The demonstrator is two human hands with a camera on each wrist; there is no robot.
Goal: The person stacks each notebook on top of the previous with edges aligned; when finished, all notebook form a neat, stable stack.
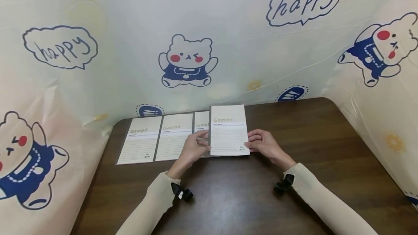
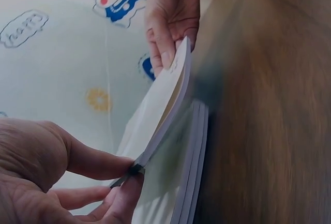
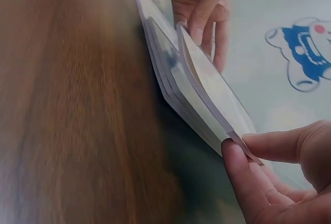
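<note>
My left hand (image 1: 192, 148) and right hand (image 1: 266, 144) hold a white Gambit notebook (image 1: 228, 131) by its opposite side edges, thumbs and fingers pinching it. In the left wrist view the notebook (image 2: 158, 97) bows slightly and its pages part a little at the near edge. Beneath it lies a stack of notebooks (image 2: 194, 157), with a gap between them; the right wrist view also shows the stacked notebooks (image 3: 168, 87). Left of the held one in the head view, another Gambit notebook (image 1: 201, 119) is partly hidden by it and by my left hand.
Two more Gambit notebooks, a far left one (image 1: 138, 144) and its neighbour (image 1: 174, 133), lie in a row along the back of the dark wooden table (image 1: 228, 198). A pale curtain (image 1: 130, 64) printed with bears hangs behind and around the table.
</note>
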